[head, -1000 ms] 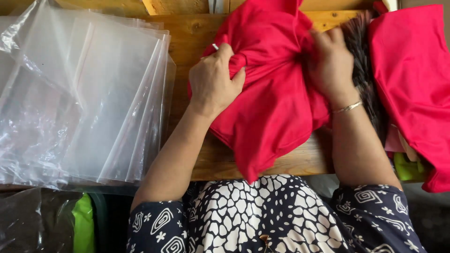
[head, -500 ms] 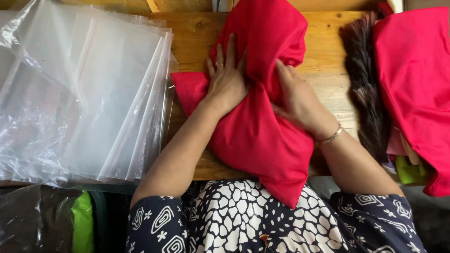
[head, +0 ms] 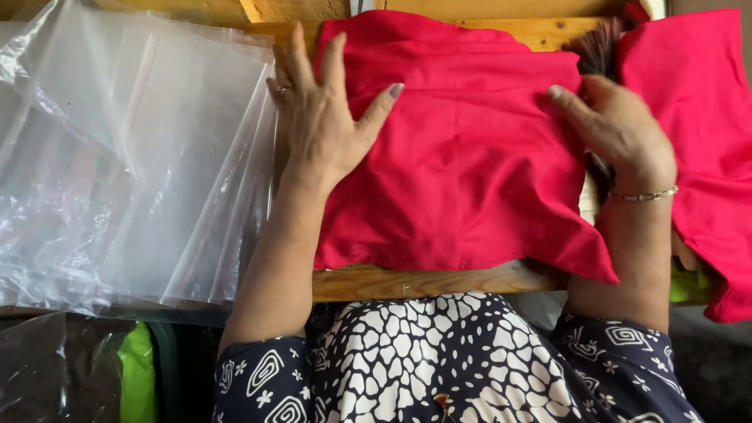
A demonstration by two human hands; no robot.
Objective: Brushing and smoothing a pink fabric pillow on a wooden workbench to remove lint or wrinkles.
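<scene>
Flat on the wooden table (head: 407, 283), at centre of the head view: folded red garment (head: 462, 164), lower corner hanging past the near edge. Pressed on its 9 o'clock edge, left hand (head: 321, 117), fingers spread, gripping nothing; at 3 o'clock, right hand (head: 619, 129), open and loosely curled on the cloth edge. Further toward 9 o'clock, stack of clear plastic bags (head: 133, 172); toward 3 o'clock, second red garment (head: 697, 141).

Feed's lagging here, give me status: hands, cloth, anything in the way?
Left hand flat, open on red cloth. Right hand open at its right edge. Cloth spread on wooden table. Clear bags left, not blocking.
</scene>
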